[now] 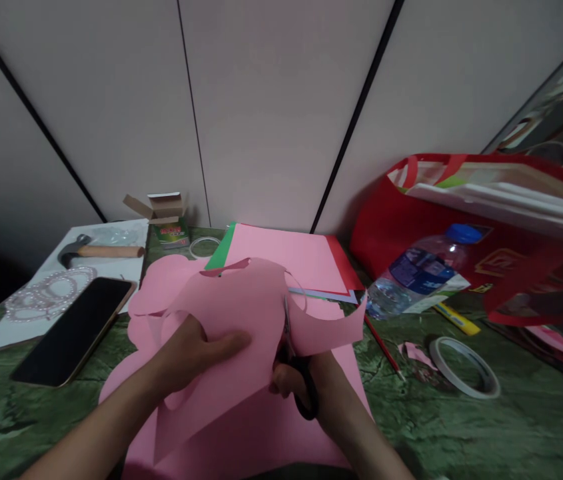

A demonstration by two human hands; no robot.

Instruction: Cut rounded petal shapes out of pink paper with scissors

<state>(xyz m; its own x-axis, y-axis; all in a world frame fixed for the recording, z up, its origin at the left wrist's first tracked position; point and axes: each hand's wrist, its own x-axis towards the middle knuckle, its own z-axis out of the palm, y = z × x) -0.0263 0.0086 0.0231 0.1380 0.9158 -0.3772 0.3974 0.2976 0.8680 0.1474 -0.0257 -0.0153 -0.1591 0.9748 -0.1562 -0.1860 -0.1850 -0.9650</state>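
My left hand (198,357) grips a sheet of pink paper (241,307), the thumb lying on top and the fingers hidden beneath. In my right hand (306,387) is a pair of black-handled scissors (306,400), its blades at a cut in the sheet. A curved strip of the same paper (328,333) curls off to the right of the blades and still hangs near them. Below the held sheet lie more pink pieces with scalloped edges (166,280) and a large pink sheet (261,440).
A phone (76,330), hammer (106,251), beads (51,293) and small box (171,230) lie left. Coloured sheets (286,257) lie behind. Rightward are a water bottle (416,277), red bag (381,227), red pencil (381,343), yellow cutter (456,318) and tape roll (466,383).
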